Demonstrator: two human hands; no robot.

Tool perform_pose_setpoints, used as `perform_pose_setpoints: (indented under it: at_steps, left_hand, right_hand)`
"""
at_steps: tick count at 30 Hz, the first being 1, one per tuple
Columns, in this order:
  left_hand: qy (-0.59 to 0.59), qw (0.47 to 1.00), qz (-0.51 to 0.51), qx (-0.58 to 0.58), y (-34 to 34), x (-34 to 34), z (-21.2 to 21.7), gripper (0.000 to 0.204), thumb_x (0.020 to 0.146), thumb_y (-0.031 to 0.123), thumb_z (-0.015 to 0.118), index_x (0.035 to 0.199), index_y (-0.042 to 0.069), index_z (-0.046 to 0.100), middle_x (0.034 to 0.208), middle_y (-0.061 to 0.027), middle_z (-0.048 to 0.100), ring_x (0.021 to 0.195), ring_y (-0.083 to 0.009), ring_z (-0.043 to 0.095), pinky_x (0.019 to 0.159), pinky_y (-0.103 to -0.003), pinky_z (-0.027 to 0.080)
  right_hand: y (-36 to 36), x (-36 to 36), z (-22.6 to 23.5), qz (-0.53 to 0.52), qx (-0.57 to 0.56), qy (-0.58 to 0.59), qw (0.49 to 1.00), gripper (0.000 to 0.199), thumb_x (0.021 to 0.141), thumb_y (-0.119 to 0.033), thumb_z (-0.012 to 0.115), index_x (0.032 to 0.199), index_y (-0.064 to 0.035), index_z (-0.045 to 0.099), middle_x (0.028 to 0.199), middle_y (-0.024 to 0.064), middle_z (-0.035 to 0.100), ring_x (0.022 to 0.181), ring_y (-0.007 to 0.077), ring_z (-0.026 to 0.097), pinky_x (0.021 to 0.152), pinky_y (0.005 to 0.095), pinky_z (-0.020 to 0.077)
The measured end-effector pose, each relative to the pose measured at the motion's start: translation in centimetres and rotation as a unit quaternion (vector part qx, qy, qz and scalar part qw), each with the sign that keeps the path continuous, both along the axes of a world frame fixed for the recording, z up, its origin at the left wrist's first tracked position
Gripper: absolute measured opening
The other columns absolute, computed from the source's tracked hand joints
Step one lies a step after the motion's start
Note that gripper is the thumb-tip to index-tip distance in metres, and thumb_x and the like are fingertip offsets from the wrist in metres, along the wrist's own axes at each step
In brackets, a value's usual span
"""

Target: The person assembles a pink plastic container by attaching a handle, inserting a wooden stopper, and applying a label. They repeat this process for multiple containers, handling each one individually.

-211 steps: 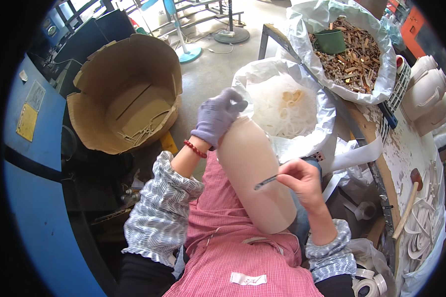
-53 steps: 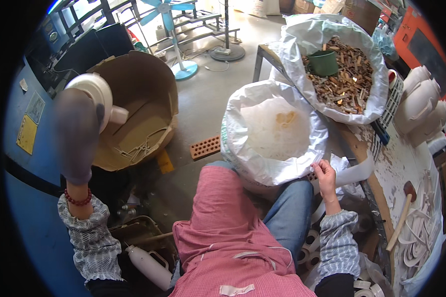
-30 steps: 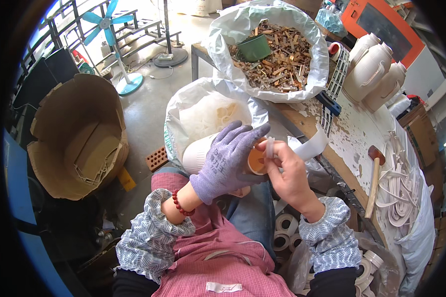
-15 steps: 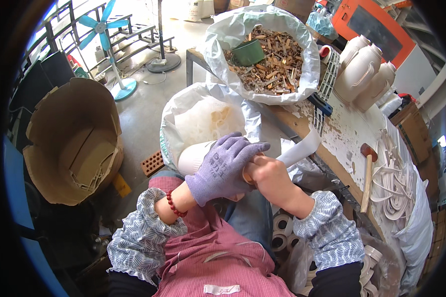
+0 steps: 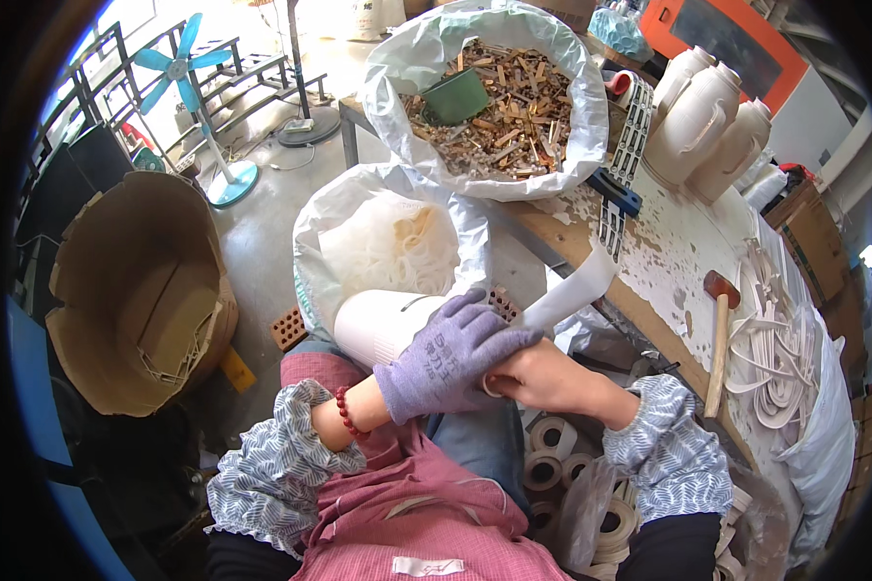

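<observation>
A white plastic jug (image 5: 378, 324) lies across my lap, its base pointing at the sacks. My left hand (image 5: 446, 358), in a purple glove, is clamped over the jug's near end. My bare right hand (image 5: 552, 378) presses against that same end with its fingers curled, and the glove hides what it grips. A white plastic strip (image 5: 581, 286) curls up and to the right from where the two hands meet.
A white sack of pale plastic rings (image 5: 388, 242) stands just past my knees, with a sack of brown scraps (image 5: 494, 107) behind it. On the right, a spattered workbench (image 5: 669, 252) holds a mallet (image 5: 717, 339), white strips and several jugs (image 5: 707, 116). An open cardboard drum (image 5: 136, 290) stands to my left.
Earlier my left hand dropped a finished jug toward the cardboard drum and fetched another onto my lap. Over the last second both hands closed on its end and the white strip appeared.
</observation>
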State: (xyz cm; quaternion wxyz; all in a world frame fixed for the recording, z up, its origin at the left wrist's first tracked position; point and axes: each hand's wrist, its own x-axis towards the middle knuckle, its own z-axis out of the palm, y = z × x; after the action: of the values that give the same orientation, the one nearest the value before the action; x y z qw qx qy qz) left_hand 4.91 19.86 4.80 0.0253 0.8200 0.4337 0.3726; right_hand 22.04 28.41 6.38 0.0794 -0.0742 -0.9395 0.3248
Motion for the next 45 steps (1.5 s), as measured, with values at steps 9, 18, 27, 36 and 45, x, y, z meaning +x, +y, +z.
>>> perform_pose_setpoints:
  at_steps: [9, 18, 27, 36, 45]
  left_hand:
    - [-0.121, 0.964, 0.166, 0.169, -6.2, -7.5, 4.7, 0.078, 0.061, 0.034, 0.088, 0.125, 0.005, 0.055, 0.116, -0.0091, 0.060, 0.112, -0.0281, 0.058, 0.102, -0.047, 0.044]
    - [-0.277, 0.856, 0.325, -0.291, -28.3, -16.6, -10.9, 0.034, 0.090, 0.019, 0.063, 0.120, 0.004, 0.061, 0.116, -0.0084, 0.063, 0.110, -0.0187, 0.058, 0.096, -0.034, 0.047]
    - [-0.260, 0.790, 0.112, -0.544, -13.3, -13.5, -4.7, 0.070, 0.084, 0.045, 0.070, 0.138, 0.006, 0.048, 0.109, -0.0126, 0.066, 0.097, -0.0229, 0.065, 0.086, -0.034, 0.050]
    - [-0.512, 0.483, 0.079, -0.706, -14.2, -7.4, -10.3, 0.064, 0.083, 0.033, 0.076, 0.133, 0.000, 0.052, 0.117, -0.0076, 0.064, 0.103, -0.0136, 0.059, 0.090, -0.025, 0.048]
    - [-0.432, 0.682, 0.015, -0.591, -13.1, -9.4, -7.6, 0.056, 0.082, 0.021, 0.076, 0.131, 0.005, 0.057, 0.107, -0.0026, 0.065, 0.091, -0.0089, 0.058, 0.079, -0.024, 0.049]
  right_hand:
    - [8.1, -4.9, 8.0, 0.041, -0.162, 0.265, 0.950, 0.013, 0.086, -0.011, 0.068, 0.096, -0.0056, 0.073, 0.090, 0.0120, 0.070, 0.071, 0.0164, 0.067, 0.065, 0.0245, 0.0518]
    - [29.1, -15.1, -0.7, -0.288, 0.319, -0.030, 0.903, 0.027, 0.084, -0.014, 0.058, 0.108, -0.0195, 0.071, 0.111, 0.0076, 0.064, 0.103, 0.0316, 0.062, 0.089, 0.0440, 0.0502]
    - [19.3, -14.0, 1.3, -0.253, 0.207, 0.170, 0.930, 0.027, 0.090, -0.023, 0.064, 0.114, -0.0132, 0.069, 0.100, 0.0108, 0.071, 0.088, 0.0267, 0.069, 0.075, 0.0350, 0.0542]
    - [-5.5, -7.0, -5.4, 0.009, 0.023, 0.020, 0.999, 0.019, 0.076, -0.004, 0.074, 0.094, -0.0038, 0.069, 0.095, 0.0097, 0.065, 0.075, 0.0256, 0.066, 0.066, 0.0332, 0.0542]
    - [-7.0, -5.7, -3.8, 0.051, 0.190, 0.052, 0.979, 0.025, 0.070, -0.011, 0.077, 0.093, -0.0067, 0.067, 0.078, 0.0044, 0.058, 0.068, 0.0212, 0.062, 0.058, 0.0324, 0.0508]
